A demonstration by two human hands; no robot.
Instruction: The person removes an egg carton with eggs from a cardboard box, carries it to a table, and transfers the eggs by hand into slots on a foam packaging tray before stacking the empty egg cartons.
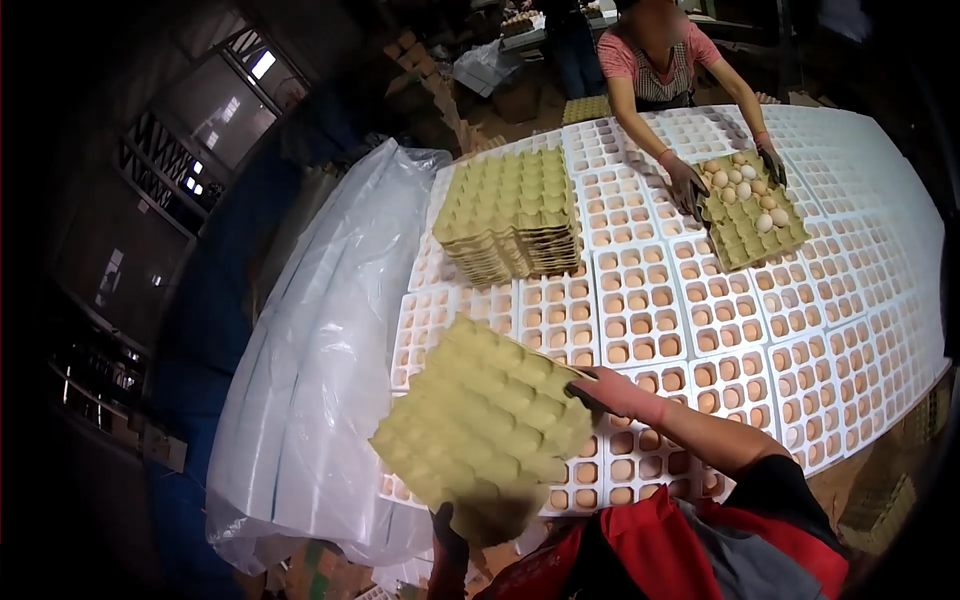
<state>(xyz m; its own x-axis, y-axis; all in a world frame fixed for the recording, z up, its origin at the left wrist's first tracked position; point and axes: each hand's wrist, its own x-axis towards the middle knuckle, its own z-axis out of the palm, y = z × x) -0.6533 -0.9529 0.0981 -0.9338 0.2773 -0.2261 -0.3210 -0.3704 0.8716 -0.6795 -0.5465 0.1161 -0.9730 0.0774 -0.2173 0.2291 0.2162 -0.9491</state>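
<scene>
A yellow-green pulp egg tray (480, 415) hangs tilted over the near left part of the table, its bumpy face toward me. My right hand (615, 393), in a dark glove with bare fingertips, is closed on its right edge. At the near lower corner my left hand (450, 530), also gloved, grips the same tray; part of that hand is in shadow. I cannot tell whether more than one tray is in my hands. Just beyond stands a stack of similar egg trays (510, 215). White foam trays (640, 300) lie below, with eggs in their square cells.
Across the table a co-worker (660, 60) in an apron holds an egg tray (745, 235) partly filled with eggs. Clear plastic-wrapped white sheets (320, 350) stand along the left side. More egg trays (880, 510) are at the lower right, beside the table edge.
</scene>
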